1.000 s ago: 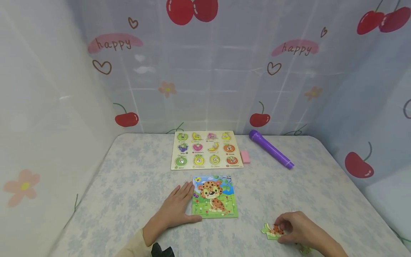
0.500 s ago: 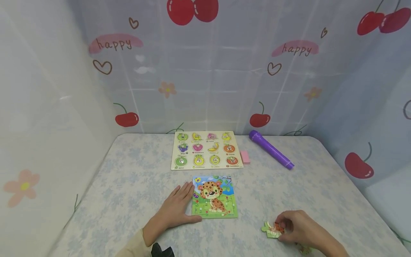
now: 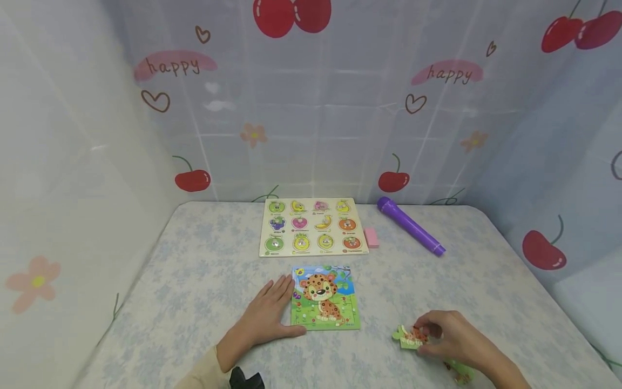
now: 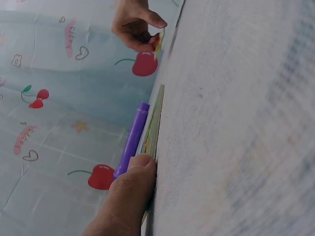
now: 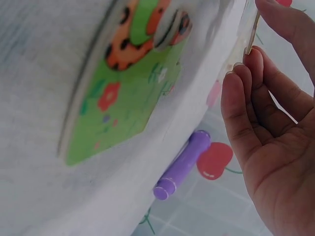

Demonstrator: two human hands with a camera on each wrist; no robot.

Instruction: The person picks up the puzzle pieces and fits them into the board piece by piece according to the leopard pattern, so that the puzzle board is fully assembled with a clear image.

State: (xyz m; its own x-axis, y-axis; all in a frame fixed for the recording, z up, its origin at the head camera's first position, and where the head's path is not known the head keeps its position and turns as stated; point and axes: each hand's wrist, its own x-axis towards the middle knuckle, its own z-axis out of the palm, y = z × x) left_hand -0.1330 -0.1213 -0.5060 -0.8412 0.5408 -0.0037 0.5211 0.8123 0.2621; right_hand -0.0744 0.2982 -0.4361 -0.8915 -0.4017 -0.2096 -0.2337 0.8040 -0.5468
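A square leopard puzzle (image 3: 330, 302) lies flat mid-table, its picture a spotted cub on green grass. My left hand (image 3: 262, 319) rests beside it, fingertips on its left edge and thumb at the near-left corner. In the left wrist view the thumb (image 4: 130, 189) lies against the board's edge. On the right, my right hand (image 3: 454, 337) pinches a small jigsaw piece (image 3: 407, 339), green with orange spotted fur, between thumb and fingers. Under that wrist lies another jigsaw piece (image 3: 460, 373), partly covered in the head view; the right wrist view shows its green face (image 5: 118, 113) large.
Behind the leopard puzzle is a wooden fruit puzzle board (image 3: 311, 232) with several knobbed fruits. A pink block (image 3: 371, 238) touches its right side. A purple toy microphone (image 3: 410, 226) lies slanted at the back right. Printed curtains (image 3: 335, 135) enclose the table's back and sides.
The right hand has risen slightly away from me with the jigsaw piece, which tilts a little differently. More of the other piece shows beneath the wrist. The left hand stays put.
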